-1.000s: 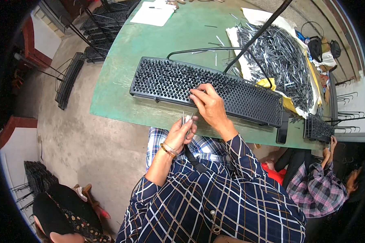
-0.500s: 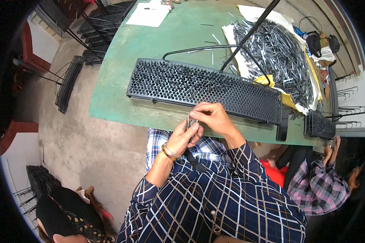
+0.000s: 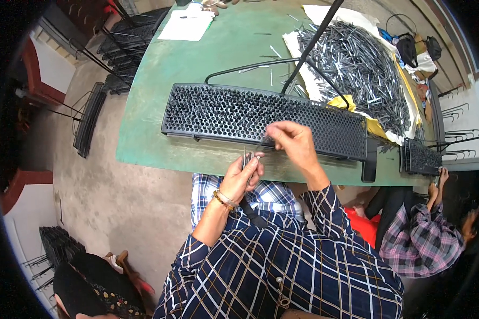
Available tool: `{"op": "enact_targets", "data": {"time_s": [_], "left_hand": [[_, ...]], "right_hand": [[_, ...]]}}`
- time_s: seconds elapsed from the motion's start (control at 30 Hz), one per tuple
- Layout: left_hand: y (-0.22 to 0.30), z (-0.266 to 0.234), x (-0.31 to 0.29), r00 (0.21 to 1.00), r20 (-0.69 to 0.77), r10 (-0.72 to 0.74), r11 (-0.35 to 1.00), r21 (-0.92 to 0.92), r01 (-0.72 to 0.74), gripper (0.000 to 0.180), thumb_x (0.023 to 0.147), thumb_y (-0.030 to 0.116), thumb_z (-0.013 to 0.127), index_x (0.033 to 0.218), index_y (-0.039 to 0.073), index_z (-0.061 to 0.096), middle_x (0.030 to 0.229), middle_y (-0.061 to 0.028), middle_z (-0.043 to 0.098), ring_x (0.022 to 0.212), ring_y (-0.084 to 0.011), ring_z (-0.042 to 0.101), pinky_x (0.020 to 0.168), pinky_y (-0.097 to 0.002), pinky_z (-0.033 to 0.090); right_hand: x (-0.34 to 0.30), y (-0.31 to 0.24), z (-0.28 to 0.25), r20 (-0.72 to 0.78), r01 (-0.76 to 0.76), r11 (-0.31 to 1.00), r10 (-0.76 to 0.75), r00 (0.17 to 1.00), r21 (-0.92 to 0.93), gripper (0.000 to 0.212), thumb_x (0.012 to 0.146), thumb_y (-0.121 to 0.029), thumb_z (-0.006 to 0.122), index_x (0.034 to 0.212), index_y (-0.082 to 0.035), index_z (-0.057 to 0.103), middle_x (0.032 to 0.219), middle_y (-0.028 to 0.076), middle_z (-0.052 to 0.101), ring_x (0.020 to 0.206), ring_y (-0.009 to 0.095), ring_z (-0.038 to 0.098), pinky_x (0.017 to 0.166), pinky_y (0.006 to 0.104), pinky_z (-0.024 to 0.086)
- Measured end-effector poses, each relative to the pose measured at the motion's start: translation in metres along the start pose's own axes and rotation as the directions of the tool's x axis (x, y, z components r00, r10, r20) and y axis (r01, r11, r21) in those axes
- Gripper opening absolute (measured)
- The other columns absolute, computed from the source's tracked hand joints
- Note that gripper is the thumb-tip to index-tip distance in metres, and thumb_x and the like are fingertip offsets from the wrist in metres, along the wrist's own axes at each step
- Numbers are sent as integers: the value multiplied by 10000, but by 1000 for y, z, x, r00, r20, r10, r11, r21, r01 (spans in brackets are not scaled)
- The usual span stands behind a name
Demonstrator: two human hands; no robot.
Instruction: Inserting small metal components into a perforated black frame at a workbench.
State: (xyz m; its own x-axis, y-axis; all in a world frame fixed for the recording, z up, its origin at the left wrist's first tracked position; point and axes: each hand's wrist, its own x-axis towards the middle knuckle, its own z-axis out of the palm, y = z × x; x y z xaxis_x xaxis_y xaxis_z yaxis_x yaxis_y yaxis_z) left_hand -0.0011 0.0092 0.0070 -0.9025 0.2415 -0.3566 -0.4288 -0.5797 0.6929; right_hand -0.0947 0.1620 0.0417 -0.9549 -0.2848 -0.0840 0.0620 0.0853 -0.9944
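My left hand [image 3: 240, 176] is closed round a small bunch of thin grey metal-looking strips [image 3: 246, 158], whose ends stick up past the fingers. Up and to its right, the thumb and fingers of my right hand [image 3: 295, 142] pinch one slim dark strip [image 3: 262, 142] by its upper end. That hand hovers at the near edge of a long black perforated tray [image 3: 308, 123]. Dark pieces stand packed in the left and middle holes of the tray, while the holes toward its right end look bare.
A heap of loose dark strips [image 3: 351, 69] lies on white and yellow sacking at the far right of the green table [image 3: 143, 127]. Black rods rise from the tray. Papers [image 3: 186, 25] lie far left. At right, a person's hands [image 3: 439, 183] work at another black tray [image 3: 420, 157].
My right hand has come away from my left, up and to the right toward the tray, with a strip between its fingers. My left hand stays in nearly the same place.
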Motion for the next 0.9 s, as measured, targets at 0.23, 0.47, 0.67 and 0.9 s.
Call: {"op": "enact_targets", "data": {"time_s": [0.23,0.47,0.67,0.9], "left_hand": [[-9,5,12,998,38,-59,997,47,57,366,919,113,506,1254,11,399,844,-60,548,604,-68,402,468,-182,325],[-15,-7,12,989,54,-136,986,-88,140,321,922,124,520,1219,16,468,956,-93,614,738,-110,552,636,-229,473],[-16,-14,12,982,56,-179,973,-137,185,301,923,143,521,1195,17,492,1057,-126,614,908,-175,609,783,-287,521],[-11,-10,9,973,68,-221,960,-158,229,323,935,191,503,1213,32,464,1112,-140,599,950,-199,607,812,-350,522]], "right_hand": [[27,5,-1,-99,380,831,-453,886,-407,123,822,-77,633,906,8,662,823,76,639,652,103,567,568,226,447],[32,7,4,-46,463,720,-563,825,-517,105,814,-74,639,885,0,661,837,101,647,708,192,627,599,270,479],[34,18,6,49,525,622,-618,785,-581,128,795,-77,653,904,-11,660,824,104,630,709,238,624,610,303,489],[32,15,11,147,509,482,-607,781,-713,185,785,-89,660,960,-32,649,833,97,565,688,253,598,592,339,482]]}}
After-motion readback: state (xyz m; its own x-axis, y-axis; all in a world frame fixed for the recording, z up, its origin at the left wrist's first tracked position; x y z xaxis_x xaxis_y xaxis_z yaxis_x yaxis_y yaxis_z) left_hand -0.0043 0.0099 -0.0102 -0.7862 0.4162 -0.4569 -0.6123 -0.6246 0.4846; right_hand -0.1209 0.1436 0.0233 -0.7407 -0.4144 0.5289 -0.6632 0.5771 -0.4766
